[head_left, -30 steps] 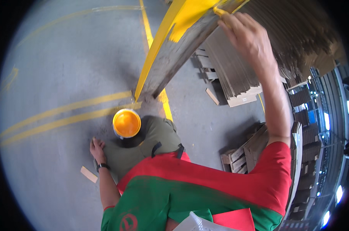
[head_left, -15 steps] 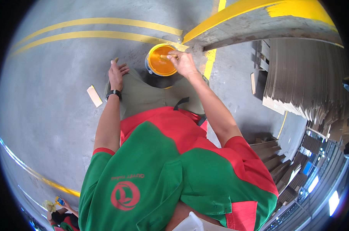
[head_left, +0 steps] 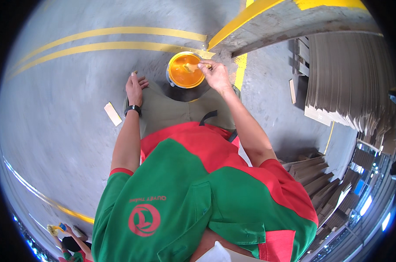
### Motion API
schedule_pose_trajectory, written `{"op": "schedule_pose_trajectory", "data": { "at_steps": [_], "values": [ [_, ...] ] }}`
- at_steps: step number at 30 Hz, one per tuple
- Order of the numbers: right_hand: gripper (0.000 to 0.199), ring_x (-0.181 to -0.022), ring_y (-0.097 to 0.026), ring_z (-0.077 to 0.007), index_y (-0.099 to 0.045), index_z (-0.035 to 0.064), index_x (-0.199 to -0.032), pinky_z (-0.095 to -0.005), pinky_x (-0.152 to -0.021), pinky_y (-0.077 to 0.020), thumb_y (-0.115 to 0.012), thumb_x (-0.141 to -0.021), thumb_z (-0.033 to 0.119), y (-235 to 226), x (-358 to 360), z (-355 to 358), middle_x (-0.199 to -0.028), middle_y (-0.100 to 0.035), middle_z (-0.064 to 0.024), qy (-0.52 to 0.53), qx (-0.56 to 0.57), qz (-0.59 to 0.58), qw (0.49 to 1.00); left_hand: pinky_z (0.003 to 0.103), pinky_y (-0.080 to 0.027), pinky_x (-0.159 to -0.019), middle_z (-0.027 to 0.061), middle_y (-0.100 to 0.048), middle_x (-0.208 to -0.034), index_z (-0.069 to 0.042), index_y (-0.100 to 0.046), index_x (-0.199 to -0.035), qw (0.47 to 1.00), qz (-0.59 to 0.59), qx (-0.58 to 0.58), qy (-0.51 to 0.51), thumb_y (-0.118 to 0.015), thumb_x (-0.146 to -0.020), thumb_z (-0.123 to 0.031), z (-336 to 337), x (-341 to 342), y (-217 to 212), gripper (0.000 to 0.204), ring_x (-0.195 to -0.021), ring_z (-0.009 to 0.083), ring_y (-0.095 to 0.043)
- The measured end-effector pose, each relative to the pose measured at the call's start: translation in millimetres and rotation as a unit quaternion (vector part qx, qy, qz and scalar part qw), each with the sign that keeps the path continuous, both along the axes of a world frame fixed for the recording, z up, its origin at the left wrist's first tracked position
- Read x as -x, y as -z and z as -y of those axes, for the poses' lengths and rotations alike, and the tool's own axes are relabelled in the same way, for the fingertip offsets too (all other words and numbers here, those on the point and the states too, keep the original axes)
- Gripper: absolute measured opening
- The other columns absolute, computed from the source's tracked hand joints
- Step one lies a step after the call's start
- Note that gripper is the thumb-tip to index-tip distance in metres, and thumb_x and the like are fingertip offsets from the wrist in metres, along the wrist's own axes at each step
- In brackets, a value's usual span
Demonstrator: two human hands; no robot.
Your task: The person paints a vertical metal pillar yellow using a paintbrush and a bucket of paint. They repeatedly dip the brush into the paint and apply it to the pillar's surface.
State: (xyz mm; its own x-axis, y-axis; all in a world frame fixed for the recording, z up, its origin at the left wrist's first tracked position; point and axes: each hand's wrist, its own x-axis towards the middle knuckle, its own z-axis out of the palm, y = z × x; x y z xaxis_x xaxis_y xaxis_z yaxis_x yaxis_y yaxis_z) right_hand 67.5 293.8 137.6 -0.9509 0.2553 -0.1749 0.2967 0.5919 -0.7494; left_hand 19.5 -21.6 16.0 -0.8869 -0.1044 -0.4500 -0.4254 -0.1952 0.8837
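Note:
A round bucket (head_left: 168,75) of orange-yellow paint stands on the floor between my knees. In my right hand (head_left: 218,76) is a paintbrush (head_left: 191,67), pinched by the fingers and held over the paint. Whether its tip touches the paint surface is hard to tell. My left hand (head_left: 135,89), with a dark watch at the wrist, is by my left knee, left of the bucket. A small brownish-yellow thing shows at its thumb and forefinger, too small to name. The other left fingers are loosely stretched out.
Yellow lines (head_left: 132,45) run across the grey floor ahead. A yellow-topped barrier (head_left: 250,39) rises at the far right, beside tall stacks of cardboard (head_left: 346,78). A pale flat piece (head_left: 113,114) lies left of my left knee. Another person (head_left: 75,244) is at the lower left.
The paintbrush has tilted, and more of it shows over the paint. My right hand has shifted slightly right relative to the bucket. The whole view has moved a little.

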Motion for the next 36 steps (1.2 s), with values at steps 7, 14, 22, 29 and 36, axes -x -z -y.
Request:
{"op": "schedule_pose_trajectory", "data": {
  "at_steps": [7, 14, 22, 29, 36],
  "values": [
    [0.028, -0.07, -0.066, -0.0118, -0.077, 0.0041, -0.111, -0.0313, -0.069, -0.0548, -0.072, -0.096, 0.027, 26.2, -33.6, 10.6, -0.082, -0.076, -0.0088, 0.075, 0.203, 0.02, 0.976, 0.034, -0.06, -0.076, 0.0241, -0.069, -0.112, 0.005, -0.05, -0.142, 0.999, -0.006, 0.032, 0.028, -0.045, -0.11, -0.045, 1.6, -3.9, 0.5, 0.059, -0.087, 0.0233, -0.071],
    [0.023, -0.066, -0.056, -0.0053, -0.076, 0.0063, -0.111, -0.0246, -0.06, -0.0474, -0.072, -0.099, 0.025, -31.0, -59.2, -80.0, -0.078, -0.069, 0.001, 0.148, 0.232, -0.157, 0.948, 0.033, -0.061, -0.078, 0.0263, -0.068, -0.113, 0.007, -0.049, -0.141, 0.998, -0.02, 0.04, 0.048, -0.044, -0.11, -0.046, -0.1, -1.6, -4.5, 0.062, -0.088, 0.0255, -0.072],
    [0.024, -0.077, -0.071, -0.0201, -0.075, 0.0082, -0.115, -0.0339, -0.07, -0.0574, -0.073, -0.096, 0.023, -127.7, 5.2, -165.2, -0.098, -0.076, -0.0107, 0.037, -0.248, -0.328, 0.911, 0.033, -0.061, -0.077, 0.0239, -0.069, -0.11, 0.007, -0.051, -0.139, 0.997, -0.023, 0.052, 0.051, -0.046, -0.109, -0.046, -1.9, -1.9, 2.4, 0.062, -0.086, 0.024, -0.072],
    [0.028, -0.079, -0.072, -0.0197, -0.075, 0.0078, -0.113, -0.0304, -0.069, -0.0579, -0.081, -0.086, 0.01, -231.3, 6.6, -177.9, -0.095, -0.076, -0.0083, 0.038, -0.302, -0.562, 0.769, 0.03, -0.059, -0.07, 0.0183, -0.071, -0.101, 0.007, -0.058, -0.131, 0.993, -0.033, 0.095, 0.064, -0.053, -0.108, -0.041, -1.2, 1.0, 7.1, 0.053, -0.077, 0.0182, -0.07],
    [0.045, -0.084, -0.069, -0.0223, -0.069, 0.0089, -0.126, -0.0337, -0.067, -0.0574, -0.08, -0.082, 0.012, -185.6, 6.5, -162.4, -0.095, -0.073, -0.0082, -0.035, -0.431, -0.553, 0.712, 0.029, -0.059, -0.068, 0.0136, -0.071, -0.094, 0.006, -0.062, -0.125, 0.985, -0.055, 0.136, 0.093, -0.057, -0.106, -0.031, 0.0, 1.6, 14.4, 0.042, -0.073, 0.0155, -0.068]
  ]
}}
